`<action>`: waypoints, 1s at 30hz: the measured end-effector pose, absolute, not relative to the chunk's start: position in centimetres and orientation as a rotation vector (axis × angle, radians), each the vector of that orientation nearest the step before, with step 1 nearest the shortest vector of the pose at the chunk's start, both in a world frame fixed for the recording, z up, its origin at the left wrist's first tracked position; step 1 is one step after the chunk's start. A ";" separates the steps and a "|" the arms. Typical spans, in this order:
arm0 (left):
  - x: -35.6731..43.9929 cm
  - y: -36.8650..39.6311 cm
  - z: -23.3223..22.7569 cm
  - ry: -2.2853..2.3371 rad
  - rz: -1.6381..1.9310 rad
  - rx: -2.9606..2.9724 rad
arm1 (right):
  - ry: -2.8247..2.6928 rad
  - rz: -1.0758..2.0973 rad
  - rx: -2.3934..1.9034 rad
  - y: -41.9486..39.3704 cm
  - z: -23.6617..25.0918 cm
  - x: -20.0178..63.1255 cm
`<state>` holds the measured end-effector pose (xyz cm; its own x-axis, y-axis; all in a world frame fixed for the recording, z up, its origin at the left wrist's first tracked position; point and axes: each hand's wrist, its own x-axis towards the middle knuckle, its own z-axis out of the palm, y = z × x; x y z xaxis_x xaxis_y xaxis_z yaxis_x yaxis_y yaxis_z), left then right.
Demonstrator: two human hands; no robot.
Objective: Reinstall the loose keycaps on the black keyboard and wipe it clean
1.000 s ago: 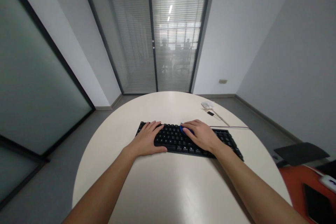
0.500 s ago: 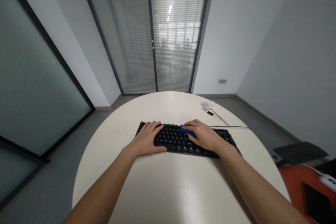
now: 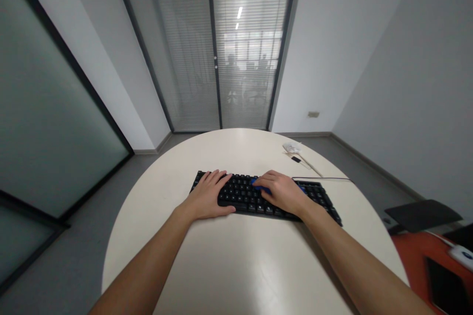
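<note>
A black keyboard (image 3: 244, 198) lies across the middle of a round cream table (image 3: 236, 266). My left hand (image 3: 206, 196) rests flat on the keyboard's left end, fingers spread over the keys and thumb along the front edge. My right hand (image 3: 284, 192) lies over the middle-right keys, curled around a small blue object (image 3: 258, 187). Only a bit of blue shows at the fingertips and another bit past the knuckles. What the blue object is cannot be made out.
The keyboard's thin cable (image 3: 321, 178) runs off to the right. A crumpled white wrapper (image 3: 291, 147), a small dark item and a thin stick (image 3: 311, 167) lie at the far right of the table. A dark chair (image 3: 421, 214) and an orange surface (image 3: 414, 261) with devices stand at the right.
My right hand, with the blue object under it, has slid a little across the keys, right and then back left. My left hand and the keyboard have stayed put.
</note>
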<state>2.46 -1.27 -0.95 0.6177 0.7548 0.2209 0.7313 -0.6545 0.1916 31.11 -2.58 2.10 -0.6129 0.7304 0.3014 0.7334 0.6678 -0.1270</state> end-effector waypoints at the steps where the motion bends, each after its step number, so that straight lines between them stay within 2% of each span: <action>1: 2.4 -1.2 -1.0 1.265 0.433 2.751 | -2.563 0.007 -1.145 -2.7 2.1 31.1; 8: 2.1 -1.1 -0.5 1.274 0.437 2.731 | -2.589 0.190 -0.936 -3.9 2.5 30.0; 16: 0.7 -0.4 -0.1 1.242 0.444 2.693 | -2.661 0.210 -0.744 -5.1 2.2 27.8; 30: -1.4 0.1 0.7 1.287 0.416 2.569 | -2.653 0.377 -0.887 -5.0 4.1 30.1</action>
